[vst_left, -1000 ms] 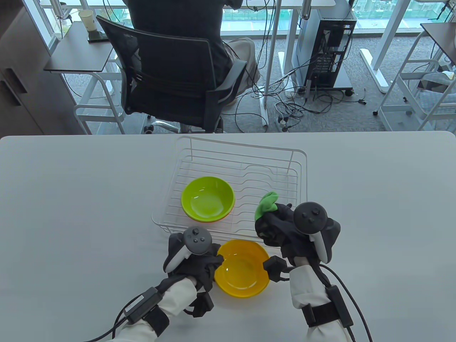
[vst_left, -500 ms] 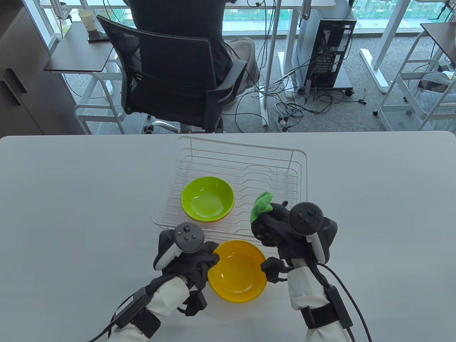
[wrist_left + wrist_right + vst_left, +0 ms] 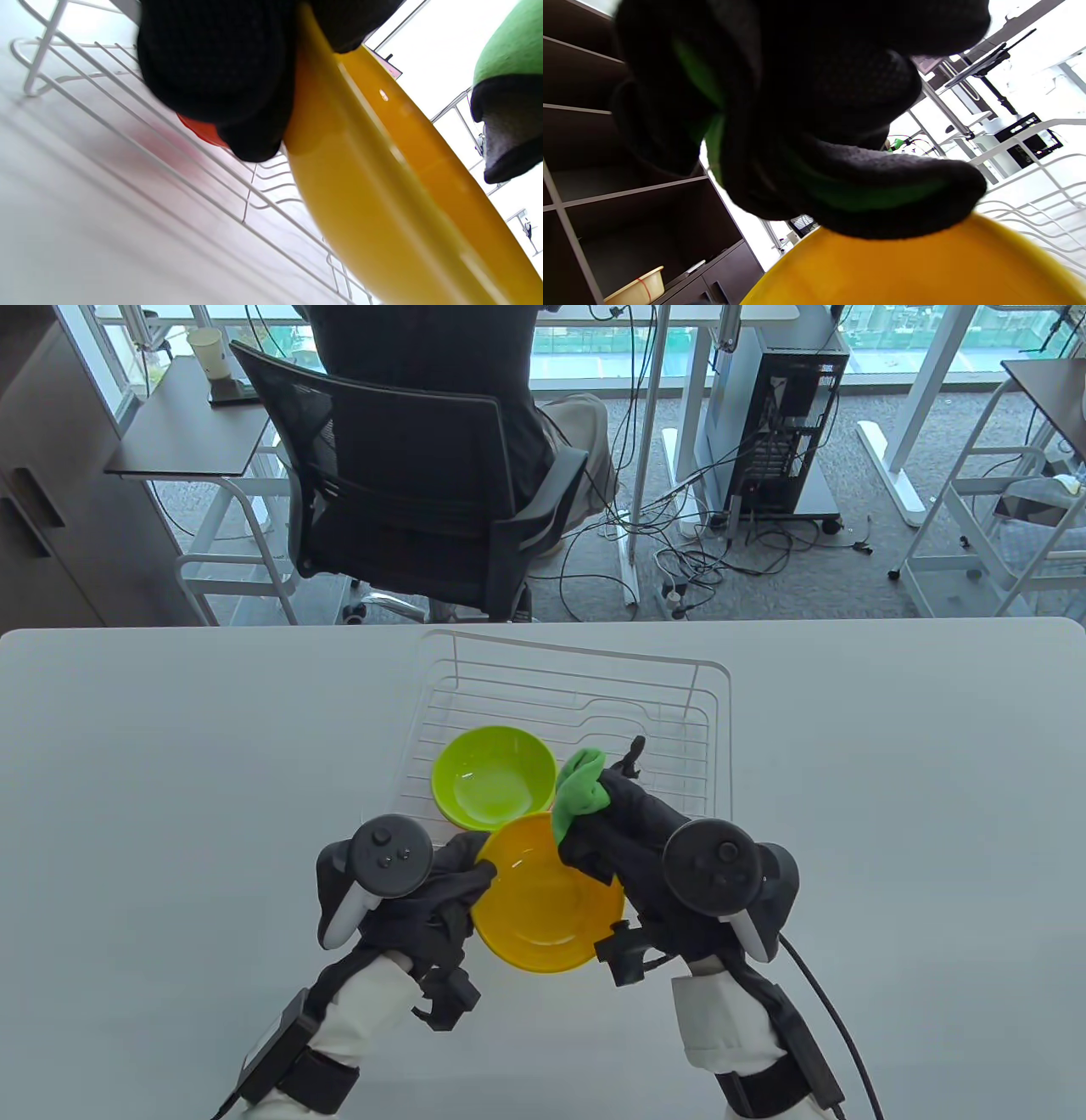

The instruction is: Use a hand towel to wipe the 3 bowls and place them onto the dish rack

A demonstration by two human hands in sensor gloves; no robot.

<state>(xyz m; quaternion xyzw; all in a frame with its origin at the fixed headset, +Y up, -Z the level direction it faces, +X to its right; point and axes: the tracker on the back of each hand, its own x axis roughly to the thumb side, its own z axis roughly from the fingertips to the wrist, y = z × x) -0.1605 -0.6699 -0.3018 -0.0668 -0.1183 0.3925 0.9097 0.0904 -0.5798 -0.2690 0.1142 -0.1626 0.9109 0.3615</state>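
Left hand, black sensor glove with a dark tracker on its back, grips the left rim of a glossy yellow-orange plastic bowl; in the left wrist view the gloved fingers sit under the rim and the thumb over it, so the hand pinches the bowl wall. The bowl is lifted and tilted, its far edge over the near rail of the white wire dish rack on the white counter.

Inside the rack, left half: a lime-green plastic bowl, upright, nested on an orange-red bowl whose edge shows only in the left wrist view. Yellow bowl's far rim overlaps the green one's near edge in the table view; cannot tell if they touch.

Right hand, same glove and tracker, is curled round a bunched green hand towel at the yellow bowl's upper right rim. In the right wrist view green cloth shows between the curled fingers, right above the yellow bowl; contact with the bowl not clear.

Yellow bowl sits between both hands, just in front of the rack.
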